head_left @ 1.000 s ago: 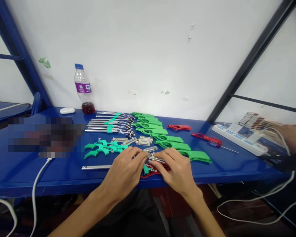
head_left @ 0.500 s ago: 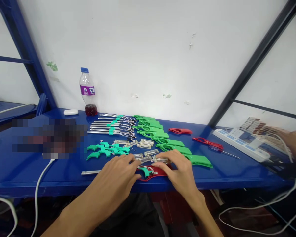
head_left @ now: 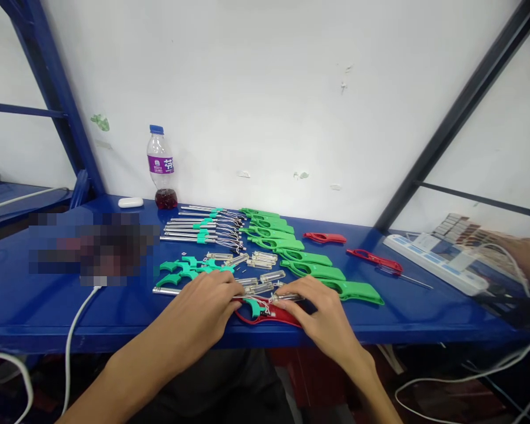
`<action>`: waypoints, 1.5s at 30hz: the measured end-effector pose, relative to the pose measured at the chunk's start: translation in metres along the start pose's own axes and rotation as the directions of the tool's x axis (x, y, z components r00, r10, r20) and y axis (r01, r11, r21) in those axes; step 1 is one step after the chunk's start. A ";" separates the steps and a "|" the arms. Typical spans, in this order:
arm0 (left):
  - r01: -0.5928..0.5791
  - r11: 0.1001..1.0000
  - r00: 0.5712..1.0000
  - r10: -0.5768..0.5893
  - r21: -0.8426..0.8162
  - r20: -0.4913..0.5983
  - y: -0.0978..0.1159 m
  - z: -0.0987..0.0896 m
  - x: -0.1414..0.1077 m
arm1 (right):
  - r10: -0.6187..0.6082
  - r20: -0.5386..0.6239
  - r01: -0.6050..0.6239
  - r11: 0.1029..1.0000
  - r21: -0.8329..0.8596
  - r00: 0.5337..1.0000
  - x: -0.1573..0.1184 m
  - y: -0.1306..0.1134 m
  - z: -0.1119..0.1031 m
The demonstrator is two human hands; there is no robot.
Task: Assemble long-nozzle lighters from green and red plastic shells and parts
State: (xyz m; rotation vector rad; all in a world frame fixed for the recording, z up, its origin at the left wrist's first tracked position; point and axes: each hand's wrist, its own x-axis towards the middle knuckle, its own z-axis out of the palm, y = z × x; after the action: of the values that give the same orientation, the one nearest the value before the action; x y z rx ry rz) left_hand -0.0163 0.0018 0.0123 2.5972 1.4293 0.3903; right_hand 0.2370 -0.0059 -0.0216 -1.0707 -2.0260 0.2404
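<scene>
Near the table's front edge lies a red lighter casing half (head_left: 280, 317), with a green trigger (head_left: 253, 307) and thin white wires in it. My left hand (head_left: 212, 294) is closed over the casing's left end and the metal lighter tube (head_left: 165, 291), whose tip sticks out to the left. How its fingers grip underneath is hidden. My right hand (head_left: 324, 309) pinches a clear lighter fuel tank (head_left: 288, 297) just over the casing; whether the two touch I cannot tell. Several loose clear tanks (head_left: 272, 276) lie just behind the hands, and loose green triggers (head_left: 176, 272) to the left.
Behind lie a row of metal tubes with wires (head_left: 189, 227) and several green lighter casings (head_left: 313, 257). Right of them are a red casing (head_left: 324, 237), a red screwdriver-like tool (head_left: 375, 259) and a power strip (head_left: 437, 265). A bottle (head_left: 161, 171) stands by the wall. Another person's hand (head_left: 523, 256) is at far right.
My right hand has brought the clear tank down closer to the red casing. The metal tube's tip has swung away from the table's front edge, with my left hand still over it.
</scene>
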 end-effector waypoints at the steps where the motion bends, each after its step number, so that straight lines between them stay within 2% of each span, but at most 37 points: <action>1: -0.012 1.000 1.000 0.012 -0.026 -0.018 -0.001 0.002 -0.001 | 0.006 0.007 -0.006 1.000 -0.001 1.000 -0.001 0.000 0.000; 9: -0.065 0.987 0.996 0.055 -0.145 -0.069 -0.002 0.008 -0.001 | 0.001 0.008 -0.001 0.999 -0.043 1.000 -0.001 0.001 0.001; 24: -0.041 0.999 0.998 0.040 -0.024 -0.044 0.005 0.004 0.001 | -0.045 0.007 0.045 0.998 -0.042 0.999 -0.002 -0.002 -0.001; 45: -0.026 1.000 0.999 0.026 -0.004 -0.025 0.005 0.006 0.003 | -0.048 0.007 0.048 0.996 -0.072 0.999 -0.003 -0.002 0.000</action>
State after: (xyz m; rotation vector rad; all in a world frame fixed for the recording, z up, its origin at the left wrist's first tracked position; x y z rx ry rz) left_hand -0.0088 0.0010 0.0086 2.6193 1.4021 0.4301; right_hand 0.2369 -0.0093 -0.0227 -1.0650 -2.0763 0.1466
